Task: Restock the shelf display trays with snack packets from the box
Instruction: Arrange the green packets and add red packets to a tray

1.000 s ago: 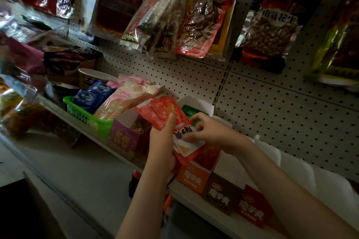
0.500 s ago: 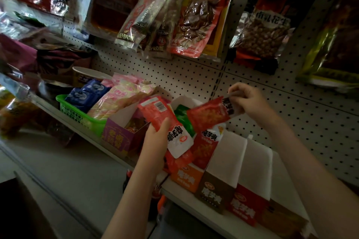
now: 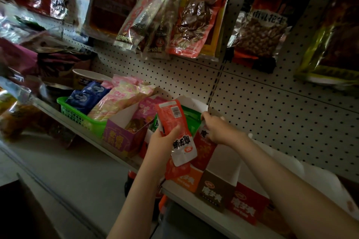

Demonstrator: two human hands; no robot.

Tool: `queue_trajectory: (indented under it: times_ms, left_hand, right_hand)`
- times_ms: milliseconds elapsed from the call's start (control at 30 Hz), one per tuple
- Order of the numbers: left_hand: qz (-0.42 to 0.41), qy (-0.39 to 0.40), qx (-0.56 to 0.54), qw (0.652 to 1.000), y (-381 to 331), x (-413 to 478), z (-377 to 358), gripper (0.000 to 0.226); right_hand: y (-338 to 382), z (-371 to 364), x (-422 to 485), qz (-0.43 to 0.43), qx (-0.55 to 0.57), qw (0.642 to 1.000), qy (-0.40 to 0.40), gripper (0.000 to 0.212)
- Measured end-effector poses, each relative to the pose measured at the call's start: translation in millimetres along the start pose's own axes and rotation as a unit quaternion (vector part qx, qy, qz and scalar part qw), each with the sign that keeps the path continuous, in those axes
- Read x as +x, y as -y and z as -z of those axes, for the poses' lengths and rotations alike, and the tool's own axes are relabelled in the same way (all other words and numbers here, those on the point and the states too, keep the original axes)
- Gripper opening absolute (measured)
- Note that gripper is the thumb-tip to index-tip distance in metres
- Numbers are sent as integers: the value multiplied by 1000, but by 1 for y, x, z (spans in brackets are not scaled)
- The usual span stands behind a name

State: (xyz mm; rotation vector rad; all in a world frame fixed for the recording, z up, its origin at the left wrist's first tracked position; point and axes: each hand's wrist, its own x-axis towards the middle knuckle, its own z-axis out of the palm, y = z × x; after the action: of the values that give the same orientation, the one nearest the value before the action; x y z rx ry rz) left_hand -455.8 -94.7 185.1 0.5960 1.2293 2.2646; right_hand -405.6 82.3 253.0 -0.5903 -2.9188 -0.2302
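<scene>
My left hand [image 3: 165, 142] grips a stack [image 3: 171, 122] of seemingly light, slippery packets mid-body while my right hand [image 3: 215, 130] pinches one soft packet [image 3: 204, 150] by its top seam in the tray [image 3: 187, 180].

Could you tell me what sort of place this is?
Most likely a snack shop aisle: sealed foil-and-clear snack bags hang from a white perforated pegboard wall, and open printed cardboard display trays line the white shelf, where the left hand grips red-and-white snack packets and the right hand pinches a red packet.
</scene>
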Motion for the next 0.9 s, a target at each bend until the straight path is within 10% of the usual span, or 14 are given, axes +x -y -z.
queue_trajectory:
  times_ms: [200,400,567,733,900]
  left_hand:
    - [18,7,-27,999,-4,-1,5,11]
    - [1,19,-83,996,-13,-4,3,26]
    - [31,3,-62,998,-14,-3,0,44]
    - [49,-70,-46,995,-22,-2,1,47]
    - [23,-123,17,992,-18,1,11,49]
  right_hand:
    - [0,-4,-1,-13,-62,988,-138,71]
    - [27,17,-35,290,1,954,-71,96]
    - [30,13,-31,332,72,938,-68,66]
    - [10,28,-36,277,116,943,-142,45]
    - [-2,39,-39,45,377,909,-170,9]
